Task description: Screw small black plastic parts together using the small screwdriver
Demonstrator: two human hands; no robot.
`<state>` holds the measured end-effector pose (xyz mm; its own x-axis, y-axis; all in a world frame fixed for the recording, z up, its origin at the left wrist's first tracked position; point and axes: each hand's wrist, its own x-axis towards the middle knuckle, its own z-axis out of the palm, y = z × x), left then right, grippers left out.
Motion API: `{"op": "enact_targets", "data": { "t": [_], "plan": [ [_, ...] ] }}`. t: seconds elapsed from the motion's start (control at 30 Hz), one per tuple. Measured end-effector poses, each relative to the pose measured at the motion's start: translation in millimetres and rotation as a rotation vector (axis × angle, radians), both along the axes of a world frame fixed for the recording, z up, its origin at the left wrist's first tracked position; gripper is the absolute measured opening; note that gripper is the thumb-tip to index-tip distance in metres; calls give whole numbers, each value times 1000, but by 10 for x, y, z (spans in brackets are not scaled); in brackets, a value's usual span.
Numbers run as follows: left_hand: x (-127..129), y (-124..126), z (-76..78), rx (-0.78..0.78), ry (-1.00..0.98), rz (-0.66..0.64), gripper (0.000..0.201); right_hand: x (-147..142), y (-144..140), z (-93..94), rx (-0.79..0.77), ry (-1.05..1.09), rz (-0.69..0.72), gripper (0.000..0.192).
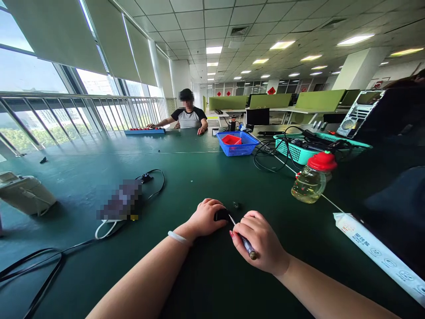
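Observation:
On the dark green table point(206, 283), my left hand point(206, 217) presses down on a small black part point(221, 215) and holds it in place. My right hand point(259, 241) grips a thin screwdriver point(244, 241) like a pen. Its metal tip touches the black part. A tiny dark piece point(236, 205) lies just beyond the two hands. A white band circles my left wrist.
A red-capped bottle of yellowish liquid point(312, 177) stands to the right, a white box point(381, 252) nearer the right edge. Blue point(237, 144) and teal point(299, 150) baskets with cables sit further back. Another person point(188, 116) sits at the far end. Black cables point(40, 270) lie left.

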<state>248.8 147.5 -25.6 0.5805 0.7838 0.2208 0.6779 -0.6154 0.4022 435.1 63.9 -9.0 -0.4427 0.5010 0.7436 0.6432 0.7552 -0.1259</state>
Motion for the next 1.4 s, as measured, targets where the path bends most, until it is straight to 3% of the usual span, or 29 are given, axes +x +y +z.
{"op": "enact_targets", "data": {
  "t": [1.4],
  "plan": [
    [4, 3, -2, -9, 8, 6, 41, 5, -18, 13, 25, 6, -16, 22]
  ]
}}
